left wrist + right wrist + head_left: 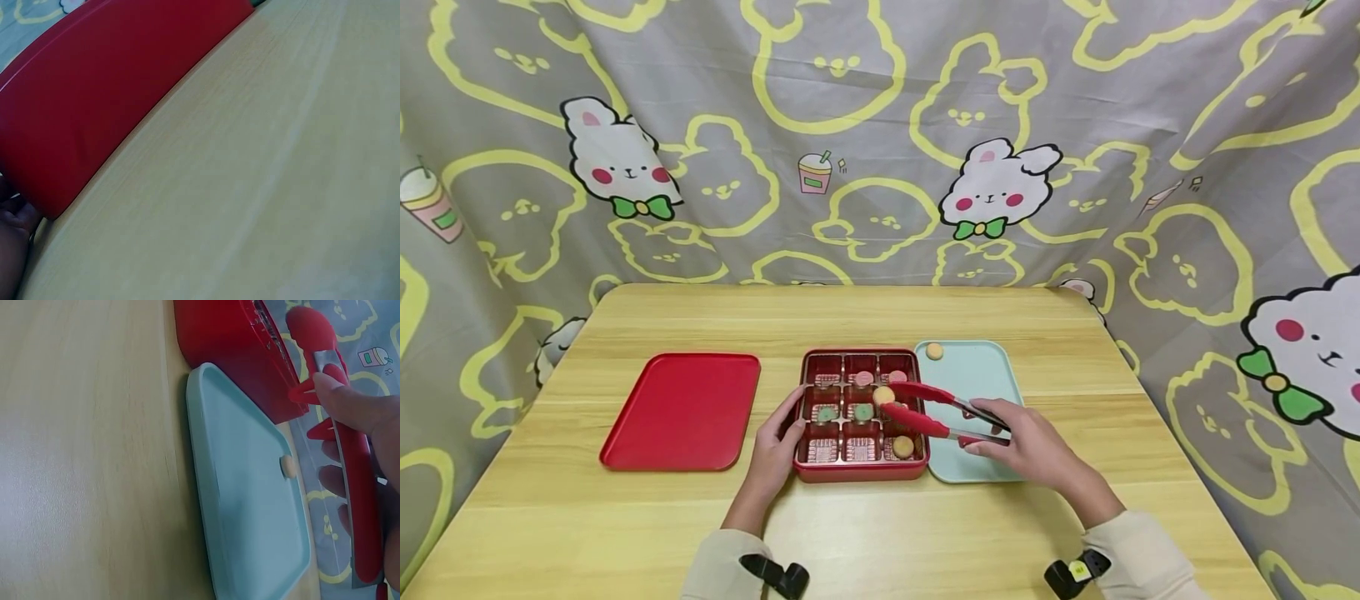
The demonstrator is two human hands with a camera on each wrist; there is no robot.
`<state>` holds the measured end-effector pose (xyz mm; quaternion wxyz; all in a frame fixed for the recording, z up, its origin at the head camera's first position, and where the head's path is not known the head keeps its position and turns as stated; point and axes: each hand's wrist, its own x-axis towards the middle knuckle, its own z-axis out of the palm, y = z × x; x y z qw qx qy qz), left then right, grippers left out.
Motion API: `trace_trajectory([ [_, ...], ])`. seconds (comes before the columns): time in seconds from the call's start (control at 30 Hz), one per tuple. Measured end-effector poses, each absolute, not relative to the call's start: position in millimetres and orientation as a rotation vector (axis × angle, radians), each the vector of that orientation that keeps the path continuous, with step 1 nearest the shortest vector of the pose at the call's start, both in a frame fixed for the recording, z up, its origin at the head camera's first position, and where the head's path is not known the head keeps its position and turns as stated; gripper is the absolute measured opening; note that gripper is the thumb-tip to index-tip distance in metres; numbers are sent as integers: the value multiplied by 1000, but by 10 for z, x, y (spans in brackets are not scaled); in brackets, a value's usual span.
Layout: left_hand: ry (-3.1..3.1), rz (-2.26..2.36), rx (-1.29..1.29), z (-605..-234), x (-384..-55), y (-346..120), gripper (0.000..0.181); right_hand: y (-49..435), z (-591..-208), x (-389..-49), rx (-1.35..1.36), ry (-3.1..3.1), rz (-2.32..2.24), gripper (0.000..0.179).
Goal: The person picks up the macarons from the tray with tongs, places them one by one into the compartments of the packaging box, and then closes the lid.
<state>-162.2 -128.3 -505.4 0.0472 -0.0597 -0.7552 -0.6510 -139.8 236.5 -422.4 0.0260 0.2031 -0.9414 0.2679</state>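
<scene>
A red box [861, 473] with a metallic compartment insert stands mid-table, and my left hand [775, 442] holds its left side. In the right hand [1026, 446] I grip red-tipped tongs [928, 425], seen close up in the right wrist view. Between the tong tips, over the box's middle-right area, is a yellow macaron [883, 396]. Inside the compartments lie pink macarons [863, 379], green macarons [827, 414] and another yellow macaron [903, 447] at the front right. The left wrist view shows mostly the box's outer wall [112, 81].
Right of the box lies a pale blue tray [973, 379], bearing one tan macaron [934, 352] at its far left corner. A flat red lid or tray [685, 412] lies on the left side of the wooden table [880, 533]. Patterned curtains [880, 150] surround the table's back and sides.
</scene>
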Motion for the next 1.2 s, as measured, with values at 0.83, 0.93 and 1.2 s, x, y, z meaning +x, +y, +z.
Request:
trace_trajectory([
  [0.83,-2285,-2052,-195,-5044,-1616,-1292,49,2333,-4188,-1369,826,-3011,815,60],
  [0.93,-2288,-2046,-195,-5043,-1614,-1292,49,2344,-4200,-1373,765,-3013,819,61],
  [1.2,-2284,-2024,-197,-5069,-1625,-1291,48,2404,-4278,-1398,556,-2976,812,62],
])
